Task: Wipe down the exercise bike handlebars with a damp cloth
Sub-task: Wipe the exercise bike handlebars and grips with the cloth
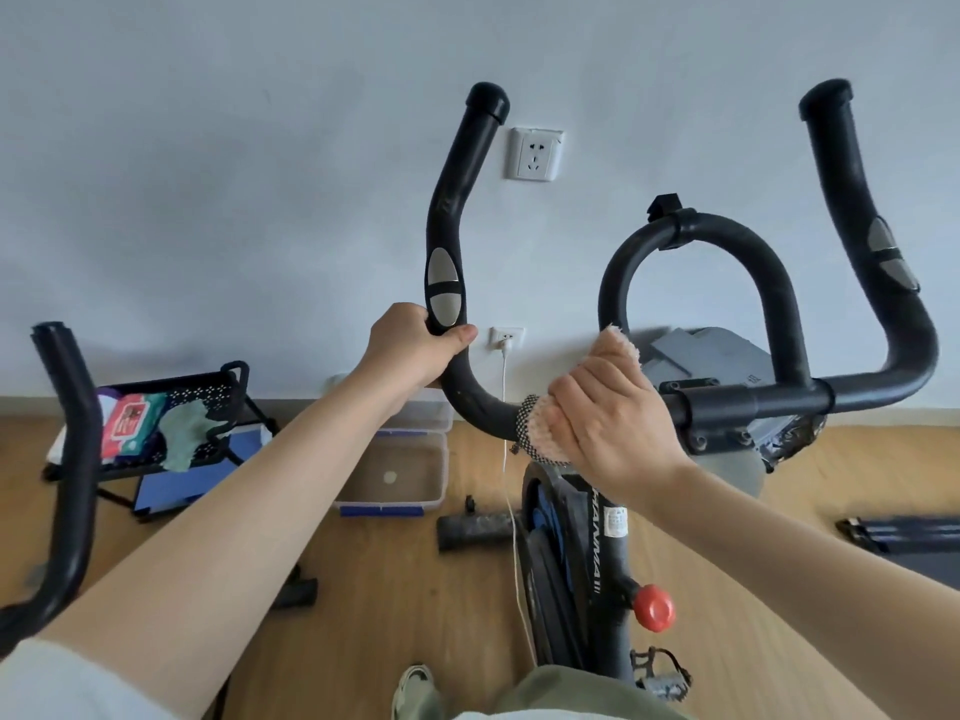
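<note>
Single head view, facing forward-down, close above handlebars (447,220), wall (260,148) behind.

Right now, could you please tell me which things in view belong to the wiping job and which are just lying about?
Job: handlebars, gripped by the left hand; cloth, held on the bar by the right hand.
Lying about: black rack, wipes packet, green rag, white cable.

The person wears a pale sleeve (47,683), olive trousers (561,691), perhaps a light shoe (415,685).
</note>
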